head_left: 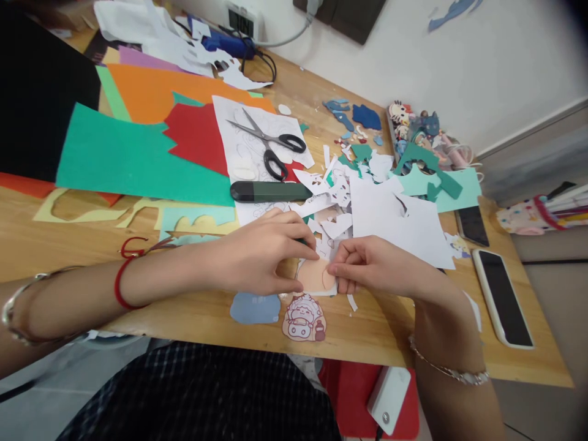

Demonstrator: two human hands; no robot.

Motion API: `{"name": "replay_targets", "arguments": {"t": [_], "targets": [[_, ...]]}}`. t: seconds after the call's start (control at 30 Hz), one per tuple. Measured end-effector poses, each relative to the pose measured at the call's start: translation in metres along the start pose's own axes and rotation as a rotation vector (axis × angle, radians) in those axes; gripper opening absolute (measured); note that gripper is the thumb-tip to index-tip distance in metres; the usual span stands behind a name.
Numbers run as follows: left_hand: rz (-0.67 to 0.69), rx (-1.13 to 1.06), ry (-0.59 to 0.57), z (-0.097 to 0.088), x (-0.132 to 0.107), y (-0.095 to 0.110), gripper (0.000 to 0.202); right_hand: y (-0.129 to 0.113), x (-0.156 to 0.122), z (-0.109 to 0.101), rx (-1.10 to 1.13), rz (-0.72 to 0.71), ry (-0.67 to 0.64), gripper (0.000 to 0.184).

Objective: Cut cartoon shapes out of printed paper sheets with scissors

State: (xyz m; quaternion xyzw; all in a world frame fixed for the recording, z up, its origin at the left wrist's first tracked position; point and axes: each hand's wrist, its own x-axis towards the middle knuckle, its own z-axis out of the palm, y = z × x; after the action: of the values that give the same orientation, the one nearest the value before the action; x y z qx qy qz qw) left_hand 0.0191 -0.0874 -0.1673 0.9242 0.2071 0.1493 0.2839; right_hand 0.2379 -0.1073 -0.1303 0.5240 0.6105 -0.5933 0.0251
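Observation:
A peach-coloured paper piece (pixel 313 277) with a white edge and a thin curved line lies between my hands near the table's front edge. My left hand (pixel 266 254) is spread over its left side, thumb and fingertips apart and touching or close to its edges. At the right edge, my right hand (pixel 362 266) is closed in a pinch on the piece, its other fingers curled under. Just in front lie a cartoon figure cutout (pixel 303 320) and a blue cloud-shaped cutout (pixel 255 307).
Scissors (pixel 269 142) and a dark green cutter-like tool (pixel 271 192) lie beyond my left hand. Paper scraps (pixel 337 190) and a white sheet (pixel 388 211) cover the middle. Coloured sheets (pixel 142 153) spread at left. A phone (pixel 502 298) lies at right.

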Motion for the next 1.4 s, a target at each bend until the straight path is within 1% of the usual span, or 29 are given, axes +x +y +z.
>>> {"name": "replay_targets", "arguments": {"t": [0.23,0.33,0.43,0.53,0.67,0.77,0.87,0.97,1.07,1.23,1.3,1.4], "targets": [[0.002,0.01,0.002,-0.0001,0.0001,-0.0004,0.032,0.0004,-0.0019,-0.0007,-0.05,-0.027,-0.003,0.013],[0.003,0.01,-0.002,0.0,0.0003,0.0,0.032,0.0019,-0.0055,-0.0038,-0.072,-0.029,-0.025,0.016],[0.001,0.011,-0.001,0.0005,0.0001,0.0003,0.032,0.0014,-0.0083,-0.0068,-0.137,-0.042,-0.031,0.015],[0.001,0.013,0.002,0.0003,-0.0002,0.0009,0.033,-0.0011,-0.009,-0.0078,-0.286,-0.134,0.0,0.015],[-0.014,0.019,-0.022,-0.0024,-0.0001,0.0033,0.032,-0.0033,-0.0076,-0.0064,-0.464,-0.262,-0.023,0.02],[-0.025,0.022,-0.035,-0.0041,0.0,0.0049,0.032,-0.0035,-0.0075,-0.0059,-0.483,-0.32,-0.011,0.016],[-0.031,0.027,-0.035,-0.0041,-0.0001,0.0051,0.032,-0.0038,-0.008,-0.0062,-0.469,-0.393,0.038,0.011],[-0.032,0.027,-0.037,-0.0032,-0.0001,0.0043,0.032,-0.0034,-0.0072,-0.0062,-0.473,-0.444,0.07,0.011],[-0.03,0.025,-0.039,-0.0027,0.0,0.0035,0.034,-0.0023,-0.0062,-0.0059,-0.487,-0.442,0.047,0.017],[-0.026,0.027,-0.032,-0.0033,-0.0001,0.0036,0.034,-0.0025,-0.0067,-0.0056,-0.554,-0.332,0.057,0.023],[-0.022,0.026,-0.03,-0.0035,-0.0003,0.0039,0.034,-0.0033,-0.0063,-0.0056,-0.576,-0.328,0.039,0.024],[-0.023,0.026,-0.033,-0.0033,-0.0005,0.0037,0.033,-0.004,-0.0048,-0.0059,-0.567,-0.367,0.014,0.019]]}}
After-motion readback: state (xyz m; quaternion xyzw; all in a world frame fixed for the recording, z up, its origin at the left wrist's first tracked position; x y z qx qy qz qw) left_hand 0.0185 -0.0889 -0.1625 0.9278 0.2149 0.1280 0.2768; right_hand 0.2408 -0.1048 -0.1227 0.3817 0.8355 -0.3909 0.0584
